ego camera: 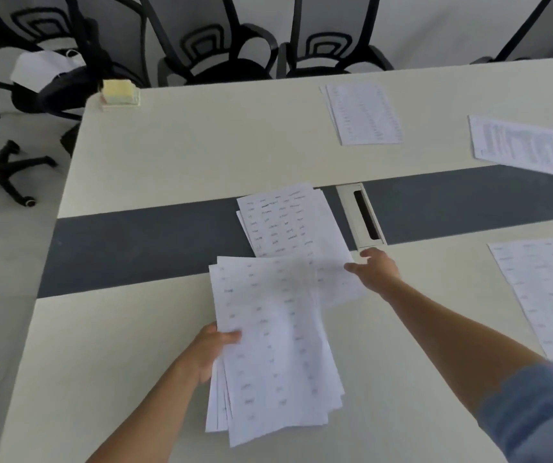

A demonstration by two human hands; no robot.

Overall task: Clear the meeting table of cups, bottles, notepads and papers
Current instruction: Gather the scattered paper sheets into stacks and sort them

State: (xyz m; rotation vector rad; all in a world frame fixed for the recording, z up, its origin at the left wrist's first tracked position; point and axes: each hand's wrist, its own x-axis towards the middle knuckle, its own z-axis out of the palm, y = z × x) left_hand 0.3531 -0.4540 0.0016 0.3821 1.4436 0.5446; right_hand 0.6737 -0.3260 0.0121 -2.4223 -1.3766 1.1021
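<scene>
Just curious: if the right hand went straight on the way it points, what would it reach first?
Probably the paper stack lying across the dark strip; the right hand is at its edge, though contact is unclear.

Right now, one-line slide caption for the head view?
Left hand holds a sheaf of papers while the right hand reaches another stack on the meeting table.

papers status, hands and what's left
Left hand grips gathered stack. Right hand at edge of centre pile, grip unclear. Far pile, far-right pile, near-right pile, note block remain; nothing blocking.
</scene>
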